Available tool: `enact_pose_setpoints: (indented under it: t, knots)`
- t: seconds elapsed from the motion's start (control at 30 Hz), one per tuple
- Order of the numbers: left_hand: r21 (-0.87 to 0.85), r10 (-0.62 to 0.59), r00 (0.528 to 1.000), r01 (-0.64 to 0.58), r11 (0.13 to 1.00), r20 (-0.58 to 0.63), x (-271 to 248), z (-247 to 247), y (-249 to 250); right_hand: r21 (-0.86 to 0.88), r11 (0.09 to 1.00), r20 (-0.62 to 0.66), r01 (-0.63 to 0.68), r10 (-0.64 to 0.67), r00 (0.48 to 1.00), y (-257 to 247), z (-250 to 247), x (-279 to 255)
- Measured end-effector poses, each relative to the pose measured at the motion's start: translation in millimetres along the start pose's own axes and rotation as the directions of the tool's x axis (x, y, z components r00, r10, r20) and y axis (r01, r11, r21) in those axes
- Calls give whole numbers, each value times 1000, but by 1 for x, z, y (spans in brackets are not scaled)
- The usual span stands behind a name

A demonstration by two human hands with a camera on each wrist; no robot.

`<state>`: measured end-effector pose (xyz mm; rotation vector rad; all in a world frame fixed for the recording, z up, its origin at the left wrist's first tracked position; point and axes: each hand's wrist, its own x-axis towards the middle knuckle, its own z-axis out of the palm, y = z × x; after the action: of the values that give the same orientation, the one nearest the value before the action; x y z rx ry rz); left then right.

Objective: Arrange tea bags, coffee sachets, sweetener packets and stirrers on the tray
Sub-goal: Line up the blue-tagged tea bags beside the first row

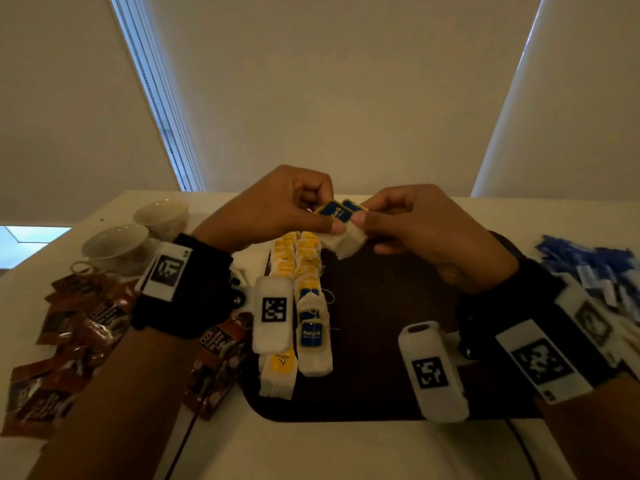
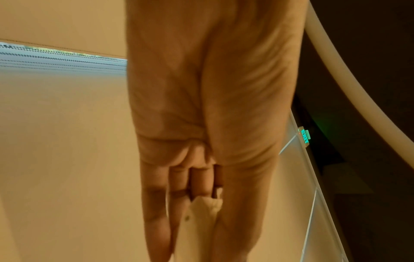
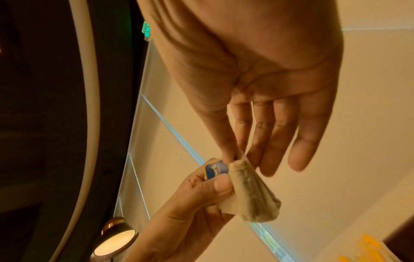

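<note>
Together, we pinch a cluster of tea bags between our left hand and right hand, raised above the far edge of the tray.

A white desk stands before pale roller blinds in a dim room. Daylight slips through narrow gaps between the blinds, where bead chains hang. Seen from the wrists, a green exit sign glows beside glass panels, and a round brass-rimmed lamp shines warmly.
</note>
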<state>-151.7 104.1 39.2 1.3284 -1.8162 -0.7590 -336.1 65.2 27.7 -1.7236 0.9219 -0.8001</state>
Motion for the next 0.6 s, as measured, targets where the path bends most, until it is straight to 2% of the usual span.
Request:
enact_pose_setpoints:
  t: [0.2, 0.3, 0.37, 0.43, 0.5, 0.6]
  knots:
    - [63, -60, 998, 60, 996, -4, -4, -13, -14, 11, 993, -3, -118, 118, 993, 0, 0, -3]
    - [84, -101, 995, 102, 991, -12, -6, -27, -23, -145, 975, 125, -171, 189, 974, -3, 4, -7]
    - [113, -94, 994, 100, 989, -58, -7, -37, -27, -277, 946, 223, -170, 236, 946, -5, 11, -9]
    - [123, -83, 990, 97, 988, -112, -10, -44, -30, -426, 893, 332, -145, 303, 893, -3, 22, -13]
    - [127, -62, 989, 80, 989, -137, -12, -51, -32, -540, 833, 429, -115, 391, 814, 2, 32, -15]
    - [118, -54, 987, 72, 990, -149, -17, -58, -36, -576, 806, 519, -136, 490, 700, 11, 42, -17]
